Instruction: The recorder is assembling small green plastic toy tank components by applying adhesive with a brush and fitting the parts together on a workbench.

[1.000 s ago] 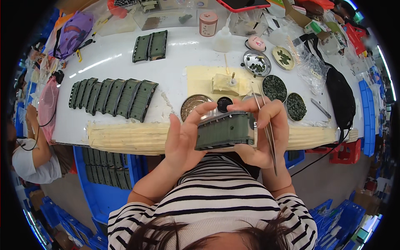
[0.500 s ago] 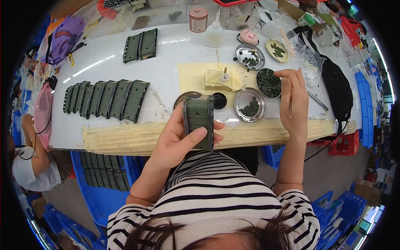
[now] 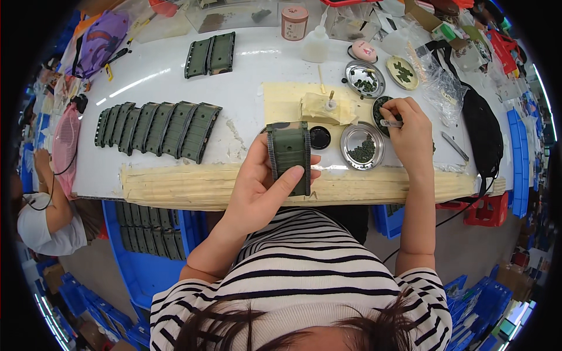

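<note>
My left hand (image 3: 257,190) grips a dark green, slightly curved panel (image 3: 288,153) with ribbed dark edges and a camouflage-patterned end, held upright above the table's front edge. Its thumb lies across the panel's face. Over a round dish of dark green bits (image 3: 380,109), my right hand (image 3: 410,131) is closed on a small flat metal tool (image 3: 390,123); its exact kind is unclear. The hand covers part of that dish. Just left of it, a round steel dish (image 3: 346,151) holds small green granules. A small black pot (image 3: 319,138) stands beside the held panel.
Overlapping green panels (image 3: 158,130) lie at left, two more (image 3: 211,55) behind. A tape-wrapped block (image 3: 328,109) sits mid-table. Tweezers (image 3: 455,146) and a black bag (image 3: 486,137) lie at right. A blue crate (image 3: 140,281) below holds panels. Another person's arm (image 3: 55,199) shows at left.
My right hand has come down over the dish of green bits, and its fingers have closed on the small metal tool. My left hand still holds the panel. The whole view has shifted slightly.
</note>
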`<action>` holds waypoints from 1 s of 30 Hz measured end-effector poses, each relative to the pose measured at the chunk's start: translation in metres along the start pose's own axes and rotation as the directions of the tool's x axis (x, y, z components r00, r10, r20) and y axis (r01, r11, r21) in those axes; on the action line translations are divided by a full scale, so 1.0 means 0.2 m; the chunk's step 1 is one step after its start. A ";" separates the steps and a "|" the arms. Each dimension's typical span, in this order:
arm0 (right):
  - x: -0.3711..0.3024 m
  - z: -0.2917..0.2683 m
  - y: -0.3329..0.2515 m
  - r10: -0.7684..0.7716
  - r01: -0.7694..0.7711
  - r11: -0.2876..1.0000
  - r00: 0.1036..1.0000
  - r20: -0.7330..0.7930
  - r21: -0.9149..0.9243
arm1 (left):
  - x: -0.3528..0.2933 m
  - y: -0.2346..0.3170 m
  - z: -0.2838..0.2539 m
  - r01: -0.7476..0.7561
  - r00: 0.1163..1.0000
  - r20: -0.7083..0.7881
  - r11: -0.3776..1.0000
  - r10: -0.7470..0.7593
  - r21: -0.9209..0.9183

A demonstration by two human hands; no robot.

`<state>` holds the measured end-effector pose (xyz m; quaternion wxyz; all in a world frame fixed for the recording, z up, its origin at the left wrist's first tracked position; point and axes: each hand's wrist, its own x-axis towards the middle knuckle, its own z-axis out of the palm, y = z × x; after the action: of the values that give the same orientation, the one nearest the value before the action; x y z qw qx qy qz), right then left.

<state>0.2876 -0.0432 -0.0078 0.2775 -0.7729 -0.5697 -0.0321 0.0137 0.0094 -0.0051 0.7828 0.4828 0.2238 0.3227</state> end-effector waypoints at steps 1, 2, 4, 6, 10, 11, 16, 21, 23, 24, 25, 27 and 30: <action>0.00 0.00 0.00 -0.001 0.001 1.000 1.000 -0.007 0.000 | 0.00 0.00 0.00 -0.005 1.000 0.001 1.000 0.005 0.001; 0.00 0.00 0.00 -0.003 0.003 1.000 1.000 -0.013 0.000 | 0.00 0.00 0.00 -0.010 1.000 0.001 1.000 0.010 0.001; 0.00 0.00 0.00 -0.005 0.005 1.000 1.000 -0.017 -0.006 | -0.01 0.02 0.00 0.025 0.999 0.033 1.000 -0.025 -0.010; 0.00 0.00 0.01 -0.008 0.008 1.000 1.000 -0.009 -0.012 | -0.01 0.01 -0.01 0.012 0.999 0.039 1.000 -0.011 -0.006; 0.00 0.00 0.01 0.003 -0.002 0.999 1.000 0.009 -0.049 | -0.01 -0.02 -0.01 -0.050 0.999 0.019 0.999 0.049 0.011; 0.00 0.00 0.01 -0.001 0.001 0.999 1.000 0.008 -0.051 | -0.01 -0.02 -0.01 -0.049 0.999 0.019 0.999 0.049 0.010; -0.01 -0.03 -0.02 0.037 -0.038 0.999 0.999 -0.028 -0.037 | -0.02 -0.01 -0.02 -0.032 0.999 0.025 0.999 0.032 0.007; -0.03 -0.05 -0.05 0.120 -0.119 0.992 0.993 0.019 -0.047 | -0.02 -0.02 -0.03 -0.009 1.000 0.016 1.000 0.009 -0.010; -0.02 -0.04 -0.04 0.074 -0.073 0.996 0.997 0.022 -0.057 | -0.02 -0.02 -0.03 0.003 1.000 0.018 1.000 -0.003 -0.019; -0.02 -0.04 -0.03 0.052 -0.050 0.997 0.998 0.022 -0.063 | -0.01 -0.01 -0.03 0.037 0.999 0.028 0.998 -0.036 -0.043; -0.02 -0.04 -0.02 0.051 -0.050 0.997 0.998 0.022 -0.058 | -0.01 0.01 -0.03 0.071 0.997 0.038 0.995 -0.068 -0.067; -0.02 -0.03 -0.02 0.050 -0.049 0.998 0.998 0.022 -0.045 | -0.01 0.02 -0.04 0.127 0.991 0.057 0.981 -0.120 -0.145; -0.02 -0.03 -0.03 0.085 -0.084 0.996 0.996 0.023 -0.026 | 0.01 0.01 -0.06 0.205 0.979 0.082 0.921 -0.189 -0.330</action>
<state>0.2828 -0.0476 -0.0023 0.2622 -0.7999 -0.5394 -0.0180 0.0061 0.0190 -0.0082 0.8874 0.3244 0.1937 0.2642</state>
